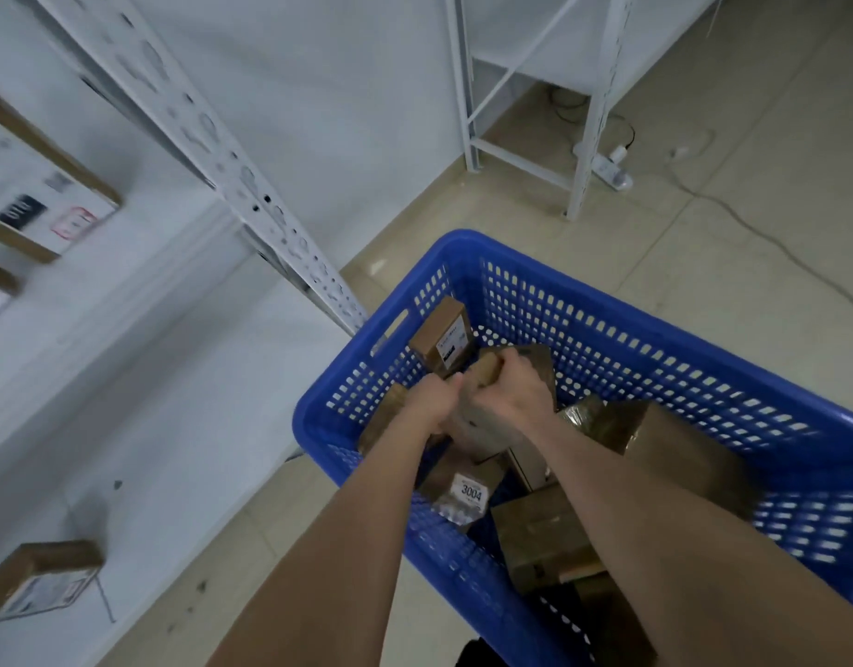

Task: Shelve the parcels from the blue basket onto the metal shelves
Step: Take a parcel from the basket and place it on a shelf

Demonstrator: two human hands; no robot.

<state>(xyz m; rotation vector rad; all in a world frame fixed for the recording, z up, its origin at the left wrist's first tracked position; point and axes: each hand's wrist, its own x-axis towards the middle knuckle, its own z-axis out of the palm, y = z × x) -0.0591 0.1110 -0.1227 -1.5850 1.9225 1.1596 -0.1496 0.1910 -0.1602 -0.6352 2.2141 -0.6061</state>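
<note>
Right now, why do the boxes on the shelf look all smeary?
Head view: motion blur smears the shelf boxes at the left and the right wall of the blue basket; the parcel that the left hand and right hand grip looks soft; the 3004 label reads clearly.

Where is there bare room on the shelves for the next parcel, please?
The lower shelf is bare between the bottom-left box and the blue basket. Inside the basket, parcels crowd the left hand and right hand gripping one parcel.
</note>
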